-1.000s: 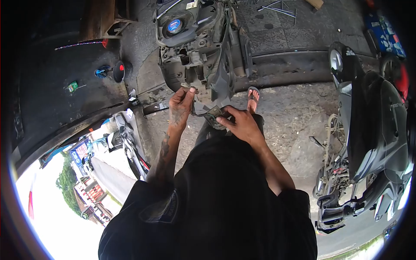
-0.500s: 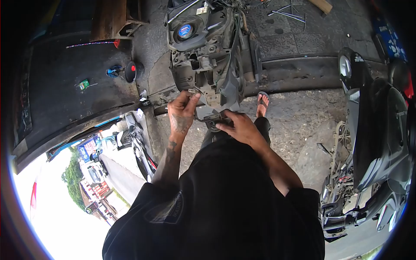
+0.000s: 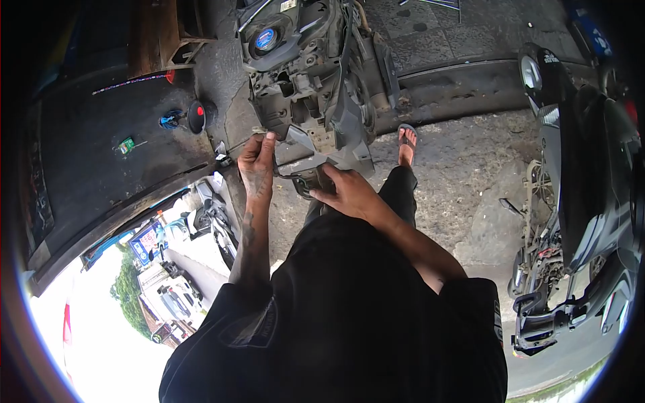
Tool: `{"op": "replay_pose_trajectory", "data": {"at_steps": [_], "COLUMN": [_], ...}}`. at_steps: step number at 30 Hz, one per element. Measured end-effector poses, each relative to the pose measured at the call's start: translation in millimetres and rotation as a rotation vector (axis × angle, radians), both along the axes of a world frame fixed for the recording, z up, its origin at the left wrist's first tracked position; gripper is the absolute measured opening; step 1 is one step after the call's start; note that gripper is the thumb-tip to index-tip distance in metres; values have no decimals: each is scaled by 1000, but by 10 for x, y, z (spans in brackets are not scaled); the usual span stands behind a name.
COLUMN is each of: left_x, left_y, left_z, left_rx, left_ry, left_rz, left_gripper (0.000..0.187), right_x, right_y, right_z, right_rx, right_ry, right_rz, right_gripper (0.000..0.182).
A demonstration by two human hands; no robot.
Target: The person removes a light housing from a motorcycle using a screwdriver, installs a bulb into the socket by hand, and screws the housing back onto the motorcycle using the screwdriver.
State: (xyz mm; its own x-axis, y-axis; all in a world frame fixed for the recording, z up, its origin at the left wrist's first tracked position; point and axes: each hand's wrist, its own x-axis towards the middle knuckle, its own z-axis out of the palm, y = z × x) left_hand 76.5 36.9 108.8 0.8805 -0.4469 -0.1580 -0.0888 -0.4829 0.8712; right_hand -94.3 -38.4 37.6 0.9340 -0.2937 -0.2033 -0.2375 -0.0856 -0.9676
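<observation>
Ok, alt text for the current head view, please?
A person's left hand pinches a small piece and the right hand holds a dark part, close to a partly stripped motorcycle. A black motorcycle stands at the picture's right.

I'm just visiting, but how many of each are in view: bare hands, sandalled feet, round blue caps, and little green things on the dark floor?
Bare hands: 2 (left hand, right hand)
Sandalled foot: 1
Round blue cap: 1
Little green thing: 1
Total: 5
</observation>
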Motion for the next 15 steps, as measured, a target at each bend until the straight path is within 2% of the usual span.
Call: {"op": "replay_pose_trajectory", "data": {"at_steps": [2,6,8,10,12,13,15], "left_x": [53,212,287,364,426,440,391], "left_y": [8,73,93,211,373,441,478], "left_z": [-67,-159,-226,-316,-441,-465,-434], "left_rx": [-2,-47,-64,-96,-46,42,119], "left_ry": [-12,78,61,56,-5,-40,-40], "left_rz": [-26,-37,-65,-73,-152,-170,-184], "left_gripper": [21,23,24,25,19,18,17], "right_x": [-10,63,119,213,309,338,368], "right_y": [89,177,202,327,469,547,646], "right_z": [-53,-34,48,14,-187,-321,-627], "right_rx": [-10,47,17,36,156,66,92], "right_ry": [-82,-38,170,248,308,257,253], "right_rz": [-124,-195,-142,-174,-364,-459,-521], "right_gripper": [46,46,48,44,39,35,32]}}
